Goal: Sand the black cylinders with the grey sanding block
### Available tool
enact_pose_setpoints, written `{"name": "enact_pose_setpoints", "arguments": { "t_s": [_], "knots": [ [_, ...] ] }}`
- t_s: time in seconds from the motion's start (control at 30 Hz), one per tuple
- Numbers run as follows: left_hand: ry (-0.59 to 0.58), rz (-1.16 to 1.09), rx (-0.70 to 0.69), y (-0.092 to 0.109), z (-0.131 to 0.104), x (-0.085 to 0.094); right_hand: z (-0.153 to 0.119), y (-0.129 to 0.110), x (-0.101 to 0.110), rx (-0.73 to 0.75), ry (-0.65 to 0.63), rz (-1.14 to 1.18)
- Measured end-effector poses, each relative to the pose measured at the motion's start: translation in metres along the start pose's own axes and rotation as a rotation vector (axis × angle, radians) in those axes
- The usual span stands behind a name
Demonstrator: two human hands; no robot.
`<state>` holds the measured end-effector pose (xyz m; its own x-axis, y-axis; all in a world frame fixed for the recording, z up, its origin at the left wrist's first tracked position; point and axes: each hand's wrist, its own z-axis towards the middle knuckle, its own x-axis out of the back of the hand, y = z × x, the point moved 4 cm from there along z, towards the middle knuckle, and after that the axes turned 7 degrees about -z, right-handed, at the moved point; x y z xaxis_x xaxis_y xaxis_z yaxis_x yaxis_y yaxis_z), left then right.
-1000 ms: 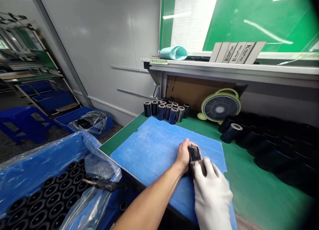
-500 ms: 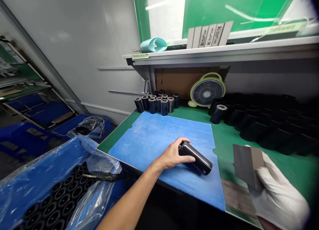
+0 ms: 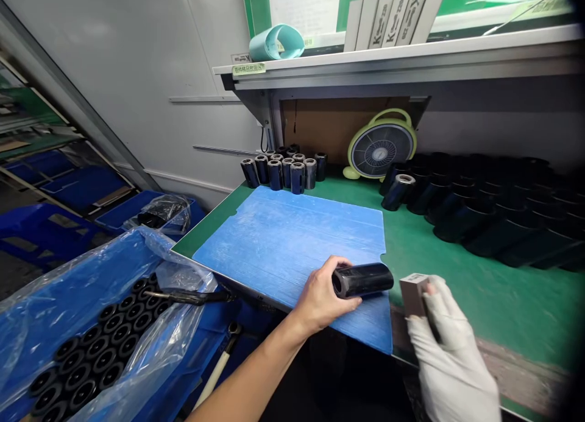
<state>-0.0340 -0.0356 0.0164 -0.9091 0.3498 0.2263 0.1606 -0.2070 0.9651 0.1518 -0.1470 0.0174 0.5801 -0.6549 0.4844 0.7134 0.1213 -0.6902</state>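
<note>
A pale grey wall [image 3: 114,56] fills the view at 10 o'clock, and a white-edged shelf [image 3: 479,59] runs across 1 o'clock. Under it spreads the green surface [image 3: 507,309]. A blue crate [image 3: 27,315] lined with clear plastic stands at 8 o'clock, with black tubes [image 3: 98,351] in rows inside. A scuffed blue mat [image 3: 274,239] lies on the surface, and a yellow-green fan [image 3: 380,154] stands at 2 o'clock.

The gloved right hand [image 3: 445,343] is at 4 o'clock, the bare left hand [image 3: 317,297] at 6 o'clock. The left grip is wrapped around one end of a glossy black cylinder [image 3: 368,280], thumb on the near side; that end's round opening faces the palm. The cylinder is above the mat's right-hand part; whether it touches is unclear. Its long axis runs roughly from 9 to 3 o'clock, its free end pointing at 3, a little raised in the view.

The right grip is closed around a grey-brown block [image 3: 414,297] with a pale printed end. The block sits at 4 o'clock from the free end, just beside it but apart, so the right hand is nearer that end.
</note>
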Motion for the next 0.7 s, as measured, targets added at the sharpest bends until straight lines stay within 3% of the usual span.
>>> {"name": "enact_pose_setpoints", "arguments": {
  "t_s": [0.27,0.37,0.6,0.7],
  "knots": [
    [0.026,-0.006,-0.033,-0.001,-0.003,-0.006,0.002,-0.041,-0.055,0.575,-0.036,-0.458],
    [0.039,-0.014,-0.049,0.002,-0.003,-0.006,0.006,-0.056,-0.066,0.553,-0.080,-0.418],
    [0.063,0.030,-0.044,0.002,-0.001,-0.006,0.003,-0.066,-0.063,0.579,-0.084,-0.534],
    [0.060,0.010,-0.036,0.003,-0.002,-0.005,0.007,-0.070,-0.068,0.593,-0.149,-0.528]
  ]
}}
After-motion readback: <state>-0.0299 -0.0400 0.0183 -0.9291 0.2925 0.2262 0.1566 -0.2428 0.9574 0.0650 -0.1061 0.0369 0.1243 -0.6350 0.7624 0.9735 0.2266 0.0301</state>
